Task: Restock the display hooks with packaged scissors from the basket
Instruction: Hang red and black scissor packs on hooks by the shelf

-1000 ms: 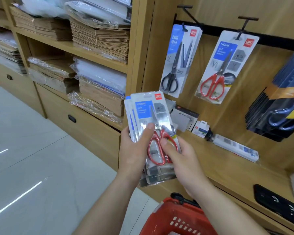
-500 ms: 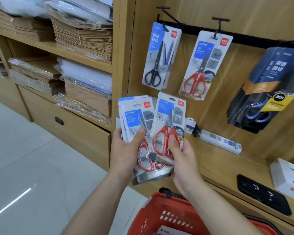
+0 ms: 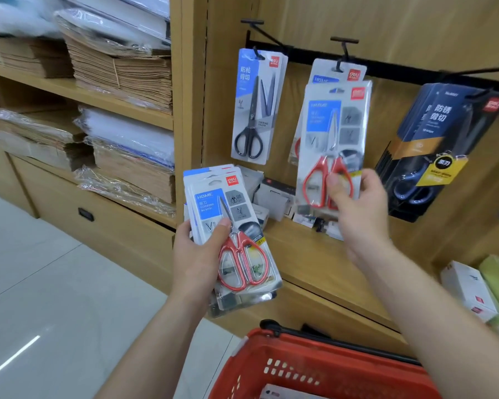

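Lifting one scissors pack (image 3: 333,133) up to the hook (image 3: 344,53), right hand (image 3: 360,208) pinching it, left hand (image 3: 195,254) gripping remaining stack (image 3: 234,208)

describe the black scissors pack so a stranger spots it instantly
Find the black rail across the wooden back panel. On its leftmost hook hangs the black scissors pack. Its handles are black; the pack held up beside it has red ones.
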A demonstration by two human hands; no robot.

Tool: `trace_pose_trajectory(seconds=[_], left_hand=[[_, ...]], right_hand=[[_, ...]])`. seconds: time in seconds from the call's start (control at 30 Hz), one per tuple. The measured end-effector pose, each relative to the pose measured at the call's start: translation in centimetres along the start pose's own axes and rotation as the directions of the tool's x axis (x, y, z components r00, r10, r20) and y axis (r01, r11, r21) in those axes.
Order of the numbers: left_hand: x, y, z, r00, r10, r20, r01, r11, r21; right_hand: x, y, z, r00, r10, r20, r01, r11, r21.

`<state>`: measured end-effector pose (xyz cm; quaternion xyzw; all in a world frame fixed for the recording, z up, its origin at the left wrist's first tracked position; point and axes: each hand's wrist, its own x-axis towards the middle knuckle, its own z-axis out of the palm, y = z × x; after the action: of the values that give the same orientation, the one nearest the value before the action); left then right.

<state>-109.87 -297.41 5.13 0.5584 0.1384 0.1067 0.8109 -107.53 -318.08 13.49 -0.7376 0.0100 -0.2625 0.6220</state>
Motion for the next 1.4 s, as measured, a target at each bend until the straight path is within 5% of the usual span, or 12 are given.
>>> trace_pose_trajectory(seconds=[0.53, 0.83, 0.97, 1.1, 1.17, 1.4], left_hand=[[0.0, -0.1, 0.1, 0.999, 0.036, 0.026, -0.037, 0.998, 0.041], [-0.1, -0.5, 0.2, 0.997, 0.052, 0.065, -0.057, 0.996, 0.075], [-0.3, -0.8, 0.7, 0.995, 0.051, 0.087, -0.058, 0.995, 0.081], [-0.7, -1.4, 1.3, 0.995, 0.051, 0.089, -0.055, 0.997, 0.052], [-0.8, -1.7, 1.5, 0.995, 0.028, 0.098, -0.031, 0.999, 0.032], [-0.6, -1.7, 1.8, 0.998, -0.007, 0.059, 0.009, 0.999, -0.031]], right_hand=[[7.4, -0.7, 1.7, 0.998, -0.005, -0.070, 0.006, 1.000, 0.010], [3.8, 2.8, 1.3, 0.987, 0.093, -0.134, -0.119, 0.971, -0.206], [-2.4, 4.4, 1.7, 0.969, 0.198, 0.150, -0.173, 0.971, -0.163], [-7.4, 4.6, 3.2, 0.801, 0.306, 0.514, -0.323, 0.945, -0.059], [-8.3, 5.1, 3.8, 0.790, 0.304, 0.532, -0.337, 0.941, -0.037], [-8.7, 5.5, 4.4, 0.919, 0.187, 0.346, -0.239, 0.964, 0.115]])
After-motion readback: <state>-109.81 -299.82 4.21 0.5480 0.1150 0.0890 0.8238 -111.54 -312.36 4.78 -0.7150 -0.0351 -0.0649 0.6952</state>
